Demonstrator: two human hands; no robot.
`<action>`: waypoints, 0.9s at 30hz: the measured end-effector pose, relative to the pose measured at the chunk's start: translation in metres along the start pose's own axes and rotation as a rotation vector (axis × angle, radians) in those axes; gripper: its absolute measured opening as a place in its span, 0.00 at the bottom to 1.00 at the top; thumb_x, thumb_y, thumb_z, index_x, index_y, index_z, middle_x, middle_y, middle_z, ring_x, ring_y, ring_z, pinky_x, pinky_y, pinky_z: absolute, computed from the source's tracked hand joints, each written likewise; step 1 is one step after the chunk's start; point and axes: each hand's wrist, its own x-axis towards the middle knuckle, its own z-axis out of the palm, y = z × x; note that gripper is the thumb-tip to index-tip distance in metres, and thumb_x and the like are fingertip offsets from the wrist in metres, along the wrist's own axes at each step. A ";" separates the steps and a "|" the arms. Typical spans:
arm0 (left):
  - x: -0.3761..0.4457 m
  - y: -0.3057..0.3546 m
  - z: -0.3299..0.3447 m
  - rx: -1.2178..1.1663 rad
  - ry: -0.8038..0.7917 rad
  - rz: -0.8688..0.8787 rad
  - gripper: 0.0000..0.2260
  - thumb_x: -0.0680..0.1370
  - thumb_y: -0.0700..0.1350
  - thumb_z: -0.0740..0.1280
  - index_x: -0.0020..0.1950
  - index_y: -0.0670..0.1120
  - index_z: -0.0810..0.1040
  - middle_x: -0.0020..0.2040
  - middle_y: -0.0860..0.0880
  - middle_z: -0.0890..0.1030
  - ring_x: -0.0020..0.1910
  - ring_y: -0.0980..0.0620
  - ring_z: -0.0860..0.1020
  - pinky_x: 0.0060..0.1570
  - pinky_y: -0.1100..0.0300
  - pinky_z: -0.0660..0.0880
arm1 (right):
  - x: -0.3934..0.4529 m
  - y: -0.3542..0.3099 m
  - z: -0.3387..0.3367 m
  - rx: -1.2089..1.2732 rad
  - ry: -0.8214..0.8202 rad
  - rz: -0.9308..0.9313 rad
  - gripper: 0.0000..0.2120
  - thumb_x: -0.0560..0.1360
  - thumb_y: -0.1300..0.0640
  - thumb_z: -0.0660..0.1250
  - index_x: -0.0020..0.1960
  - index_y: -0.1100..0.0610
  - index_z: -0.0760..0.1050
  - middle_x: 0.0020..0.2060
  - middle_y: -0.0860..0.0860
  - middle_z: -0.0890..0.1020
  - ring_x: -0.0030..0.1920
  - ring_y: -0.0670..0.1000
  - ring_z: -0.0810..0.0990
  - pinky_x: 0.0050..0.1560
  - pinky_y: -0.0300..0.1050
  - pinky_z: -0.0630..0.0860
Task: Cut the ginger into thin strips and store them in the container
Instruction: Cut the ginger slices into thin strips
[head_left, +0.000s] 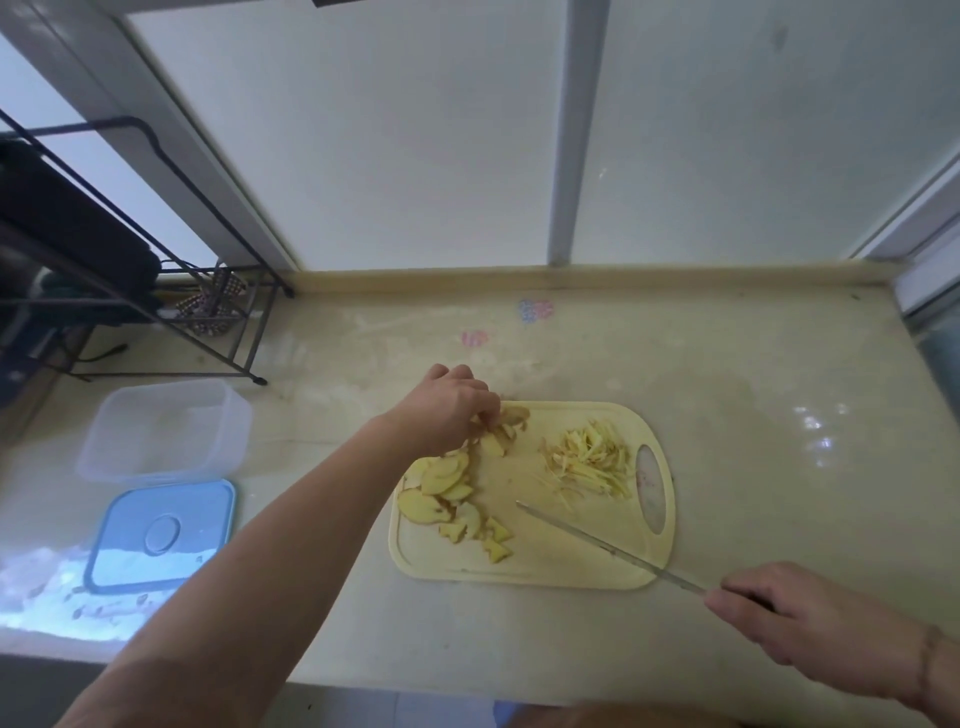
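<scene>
Meanwhile, step in hand: ginger slices (447, 480) were judged to be being gathered for the next round of slivering.
Left hand (449, 410): it was held over the far-left corner of the cutting board (571, 564), its fingers (480, 418) curled down and pinching slices there.
Right hand (795, 626): it was clenched round the handle of the knife (597, 544) at the near right, the blade slanted over the board with its tip between slices and strips.
Ginger: uncut slices were spread along the left side of the board; a heap of thin strips (592, 460) was lying on the far-right part, just beside the handle hole.
Container (166, 434): it stood open on the bench (753, 467) well to the left of the board, the blue lid (161, 535) lying flat just near of it; no ginger could be made out inside.
Risk: slices could be nudged off the far edge by the gathering hand, since some lay right at the rim; the pinching fingertips could be nicked if the blade were brought across before they were tucked back.
Risk two: strips could be scattered on the long carry to the container.
Hidden: the knife handle was covered by the hand; the left fingertips were masked by the knuckles; whether the blade touched the board could not be told; the dark objects on the rack (156, 291) at far left were blurred.
</scene>
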 end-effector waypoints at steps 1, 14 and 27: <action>0.000 0.000 0.000 -0.002 0.005 -0.001 0.06 0.80 0.46 0.69 0.56 0.52 0.80 0.53 0.57 0.80 0.58 0.51 0.72 0.61 0.54 0.64 | 0.000 -0.001 0.001 0.021 0.000 0.005 0.26 0.70 0.31 0.58 0.34 0.54 0.64 0.26 0.46 0.67 0.28 0.46 0.68 0.32 0.39 0.67; -0.054 0.076 0.025 -0.931 0.414 -0.557 0.09 0.76 0.39 0.74 0.52 0.52 0.82 0.43 0.56 0.81 0.36 0.70 0.76 0.37 0.74 0.73 | -0.004 -0.003 0.000 0.345 0.033 0.124 0.30 0.67 0.28 0.65 0.37 0.57 0.66 0.26 0.50 0.61 0.25 0.48 0.58 0.22 0.37 0.57; -0.066 0.084 0.076 -0.371 0.532 -0.205 0.09 0.74 0.38 0.74 0.54 0.42 0.84 0.49 0.47 0.84 0.46 0.44 0.82 0.47 0.52 0.79 | 0.000 -0.002 -0.002 0.345 0.024 0.116 0.20 0.80 0.45 0.59 0.37 0.58 0.65 0.25 0.50 0.61 0.23 0.47 0.56 0.21 0.36 0.56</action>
